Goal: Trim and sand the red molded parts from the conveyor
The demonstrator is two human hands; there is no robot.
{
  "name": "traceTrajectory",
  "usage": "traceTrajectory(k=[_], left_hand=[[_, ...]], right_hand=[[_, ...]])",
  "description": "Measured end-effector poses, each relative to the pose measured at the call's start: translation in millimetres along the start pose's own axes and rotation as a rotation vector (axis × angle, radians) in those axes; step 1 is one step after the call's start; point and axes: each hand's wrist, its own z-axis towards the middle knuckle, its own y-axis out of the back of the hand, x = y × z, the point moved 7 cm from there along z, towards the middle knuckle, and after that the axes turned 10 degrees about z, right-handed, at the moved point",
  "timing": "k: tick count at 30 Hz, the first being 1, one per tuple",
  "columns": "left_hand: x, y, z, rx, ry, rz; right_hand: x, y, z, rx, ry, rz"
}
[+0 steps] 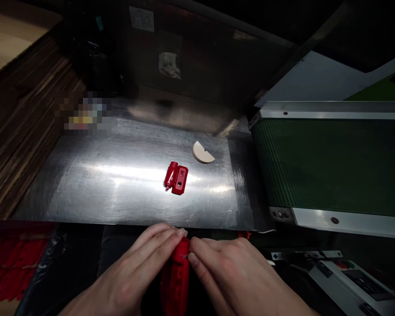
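Note:
My left hand and my right hand meet below the near edge of the metal table. Both pinch the top of a red plastic part held between them, fingers pressed together on it. Its lower end is hidden in shadow. Farther out on the table lies another red plastic piece, a small cylinder joined to a flat body. A pale half-round disc rests beyond it.
A green conveyor belt with a metal frame runs along the right. Stacked cardboard lines the left. Red parts lie in a dark bag at lower left. A control panel sits at lower right.

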Motion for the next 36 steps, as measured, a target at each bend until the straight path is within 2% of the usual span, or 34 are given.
traceTrajectory(k=[10,15,18,21,24,26,29,31,34,36], left_hand=[[-2.1,1.0,6.0,0.008,-0.018,0.004],[0.7,-0.1,8.1,0.016,-0.009,-0.009],[2.4,2.1,10.8,0.034,-0.007,0.000],[5.1,4.6,14.3,0.033,0.008,0.008],[8.1,8.8,17.2,-0.020,0.041,-0.006],[10.9,9.0,17.5,-0.025,0.068,-0.022],[20.9,3.1,13.6,0.013,0.139,-0.047],[34.6,-2.4,7.3,0.008,0.246,-0.119],[56.7,-11.0,-4.1,-0.079,0.444,-0.403],[62.4,-14.6,-7.8,-0.150,0.508,-0.615]], right_hand=[[-4.8,-2.5,1.5,0.037,-0.031,0.043],[-8.9,2.0,-2.7,0.025,-0.081,0.174],[-18.6,9.0,-2.8,0.005,-0.073,0.383],[-37.3,11.6,1.1,-0.022,-0.053,0.763],[-67.4,10.2,7.4,-0.143,-0.092,1.102],[-93.5,10.4,10.0,-0.298,-0.173,1.009],[-129.6,16.0,9.1,-0.544,-0.309,0.600],[-146.5,18.8,9.1,-0.658,-0.357,0.428],[-157.8,23.0,16.6,-0.696,-0.359,0.304],[-154.8,32.5,24.4,-0.676,-0.336,0.250]])
